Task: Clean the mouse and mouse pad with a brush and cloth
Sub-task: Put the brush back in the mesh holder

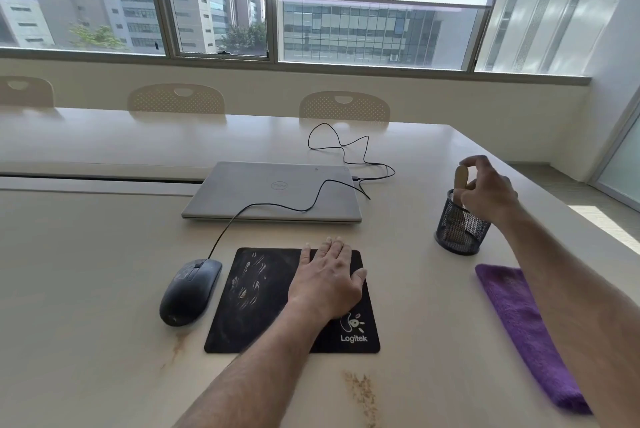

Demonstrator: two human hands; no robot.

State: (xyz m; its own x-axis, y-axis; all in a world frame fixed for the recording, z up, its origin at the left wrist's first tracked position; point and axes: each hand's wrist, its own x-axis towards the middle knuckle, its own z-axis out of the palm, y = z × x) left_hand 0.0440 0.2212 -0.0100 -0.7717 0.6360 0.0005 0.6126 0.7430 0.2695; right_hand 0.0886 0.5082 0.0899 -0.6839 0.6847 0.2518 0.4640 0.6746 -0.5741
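Observation:
A black mouse pad point(252, 303) with pale dust smears and a white logo lies on the table in front of me. My left hand point(329, 278) rests flat on its right half, fingers spread. A dark wired mouse point(188, 292) sits on the table just left of the pad. At the right, a wooden brush handle point(461, 175) sticks up from a black mesh cup point(457, 230), and my right hand point(488, 190) closes its fingers around the handle's top. A folded purple cloth point(519, 330) lies at the right, partly under my right forearm.
A closed silver laptop point(273, 192) lies behind the pad, with the mouse's black cable point(346, 150) looping over and beyond it. Brown crumbs and stains point(362, 393) mark the table near me. Three chairs point(344, 108) stand along the far side; the table's right edge is close to the cup.

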